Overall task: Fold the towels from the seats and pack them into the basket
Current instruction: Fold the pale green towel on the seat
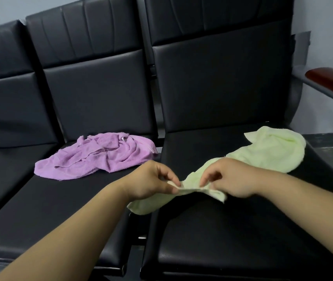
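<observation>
Over the right seat (232, 230), your left hand (151, 180) and right hand (232, 179) pinched the green towel (273, 151). Purple towel (100, 157) lay crumpled alongside.

**Operator:** Left hand status?

**Checker:** The left hand (153, 180) is pinching the near end of the pale green towel (273, 151) between thumb and forefinger. The left forearm (70, 236) is reaching toward the towel from the lower left.

**Operator:** Right hand?

**Checker:** The right hand (232, 179) is pinching the same towel edge, fingers curled, knuckles up. The right forearm (303, 201) is reaching in from the lower right. The hands are working close together, not touching.
</observation>
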Demonstrator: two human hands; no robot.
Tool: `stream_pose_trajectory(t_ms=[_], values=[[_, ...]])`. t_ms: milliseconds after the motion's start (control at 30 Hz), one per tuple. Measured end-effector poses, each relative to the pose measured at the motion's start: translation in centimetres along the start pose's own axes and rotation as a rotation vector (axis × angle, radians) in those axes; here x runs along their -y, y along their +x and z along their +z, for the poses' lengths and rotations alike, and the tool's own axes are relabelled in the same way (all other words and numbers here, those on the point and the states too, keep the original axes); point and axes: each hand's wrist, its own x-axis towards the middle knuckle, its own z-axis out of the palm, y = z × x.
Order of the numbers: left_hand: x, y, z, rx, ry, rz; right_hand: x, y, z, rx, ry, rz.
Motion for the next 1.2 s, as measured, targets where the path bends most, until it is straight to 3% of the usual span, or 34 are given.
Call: stream_pose_trajectory(t_ms=[133,367,500,633,733,833,933,1100,1200], values=[[-2.1,0.1,0.5,-0.041,-0.103,0.059,-0.1,-2.2,-2.7,-0.111,0.441,0.012],[-4.8,0.3,1.9,-0.253,-0.297,0.117,0.5,-4.3,-3.2,-0.324,0.604,-0.039],[-5.9,0.7,2.8,-0.306,-0.336,0.134,0.6,-6.2,-4.1,-0.289,0.424,-0.163],[-6.7,0.8,3.3,-0.309,-0.354,0.165,0.2,-6.9,-5.0,-0.353,0.19,-0.155],[-6.9,0.3,3.1,-0.202,-0.383,0.226,-0.6,-6.8,-5.6,-0.43,0.129,-0.156],[-7.0,-0.1,2.8,-0.097,-0.368,0.252,-1.0,-6.7,-6.0,-0.492,0.214,-0.19],[-6.8,0.0,2.5,-0.157,-0.312,0.253,-1.0,-6.5,-6.3,-0.409,0.287,-0.216],[-6.3,0.3,2.2,-0.251,-0.348,0.244,-1.4,-6.4,-6.5,0.017,0.072,-0.048],[-6.2,0.2,2.2,-0.164,-0.386,0.235,-2.1,-5.0,-5.8,-0.183,0.133,0.033]])
